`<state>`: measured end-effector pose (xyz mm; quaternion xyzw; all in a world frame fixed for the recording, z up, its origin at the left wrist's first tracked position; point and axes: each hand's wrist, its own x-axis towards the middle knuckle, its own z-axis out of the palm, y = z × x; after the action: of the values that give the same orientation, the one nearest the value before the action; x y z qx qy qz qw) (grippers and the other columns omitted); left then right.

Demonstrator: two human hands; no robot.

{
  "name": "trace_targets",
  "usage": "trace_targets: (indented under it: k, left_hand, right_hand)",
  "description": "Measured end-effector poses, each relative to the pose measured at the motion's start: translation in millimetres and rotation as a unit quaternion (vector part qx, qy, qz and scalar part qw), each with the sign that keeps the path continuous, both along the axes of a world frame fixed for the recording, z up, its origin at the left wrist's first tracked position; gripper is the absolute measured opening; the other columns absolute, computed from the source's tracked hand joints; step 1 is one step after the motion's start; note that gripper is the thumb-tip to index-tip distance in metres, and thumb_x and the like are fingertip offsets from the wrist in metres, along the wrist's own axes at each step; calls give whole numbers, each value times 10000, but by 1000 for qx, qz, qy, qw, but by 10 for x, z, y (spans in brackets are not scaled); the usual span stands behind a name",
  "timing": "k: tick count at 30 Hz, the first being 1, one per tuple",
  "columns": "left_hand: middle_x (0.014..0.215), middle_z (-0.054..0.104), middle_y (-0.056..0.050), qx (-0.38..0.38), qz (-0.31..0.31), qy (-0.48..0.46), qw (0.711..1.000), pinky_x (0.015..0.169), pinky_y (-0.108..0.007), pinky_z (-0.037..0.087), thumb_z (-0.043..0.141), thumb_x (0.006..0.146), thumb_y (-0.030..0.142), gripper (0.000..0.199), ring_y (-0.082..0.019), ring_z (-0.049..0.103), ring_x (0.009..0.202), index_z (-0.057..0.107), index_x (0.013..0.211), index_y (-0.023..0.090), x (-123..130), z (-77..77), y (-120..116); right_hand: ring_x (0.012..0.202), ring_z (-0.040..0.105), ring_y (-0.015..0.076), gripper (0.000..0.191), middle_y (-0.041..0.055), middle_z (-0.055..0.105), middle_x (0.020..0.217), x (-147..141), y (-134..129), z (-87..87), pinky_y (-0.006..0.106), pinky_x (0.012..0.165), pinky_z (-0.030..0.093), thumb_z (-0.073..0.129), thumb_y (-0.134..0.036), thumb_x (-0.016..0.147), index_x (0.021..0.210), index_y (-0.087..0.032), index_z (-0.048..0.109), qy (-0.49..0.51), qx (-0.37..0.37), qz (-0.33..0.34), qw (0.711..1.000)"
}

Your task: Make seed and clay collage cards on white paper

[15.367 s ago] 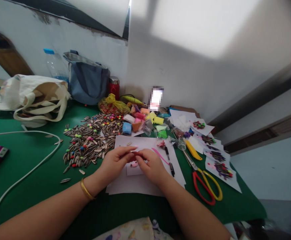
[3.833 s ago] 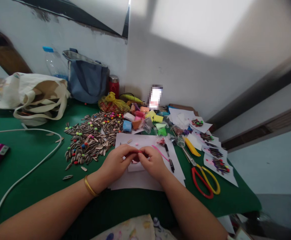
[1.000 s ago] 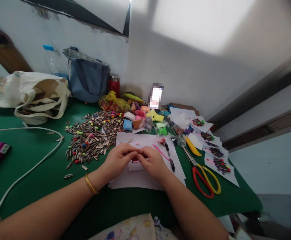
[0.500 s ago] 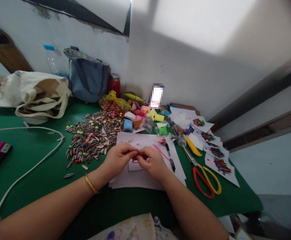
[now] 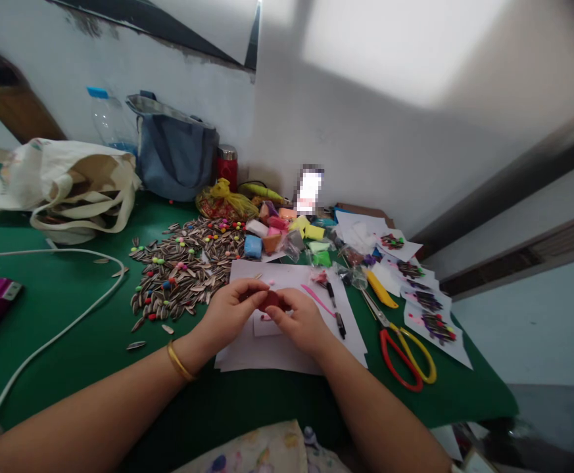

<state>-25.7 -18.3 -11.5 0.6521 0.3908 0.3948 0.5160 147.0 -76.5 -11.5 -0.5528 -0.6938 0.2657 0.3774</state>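
Observation:
A small dark red, roundish flat piece is pinched between both hands above white paper. My left hand grips its left side with thumb and forefinger, and my right hand holds its right side. Beneath the fingers lies a smaller white card with a little red bit on it. A thin pink strip and a black pen rest on the paper, right of my right hand. Up and left of my left hand spreads a pile of striped seeds with coloured beads.
Red and yellow scissors and a yellow cutter lie at the right, near papers bearing decorated seeds. Coloured clay packs stand behind the paper. Bags, a red flask and a white cable are farther left.
The dark red piece now shows broadly between my fingers, where it was mostly hidden before. My fingertips have moved slightly apart around it.

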Motion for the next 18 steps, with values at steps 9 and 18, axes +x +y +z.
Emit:
trace_targets:
  k: [9,18]
  left_hand:
    - [885,736,-43,47,-47,36,997,781,-317,562,691,766,304,173,-203,688,838,737,898,202,1,-15,-3]
    - [912,733,-50,84,-37,60,994,826,-332,546,661,799,318,177,-209,681,885,751,904,207,-17,5,16]
  right_hand:
    - [733,586,158,93,7,659,772,-28,-1,5,276,675,423,614,-202,855,786,-196,675,-26,-14,-24,999]
    - [836,625,168,153,18,698,874,-6,-1,9,291,764,451,539,-197,922,882,-210,686,-15,1,-3,1000]
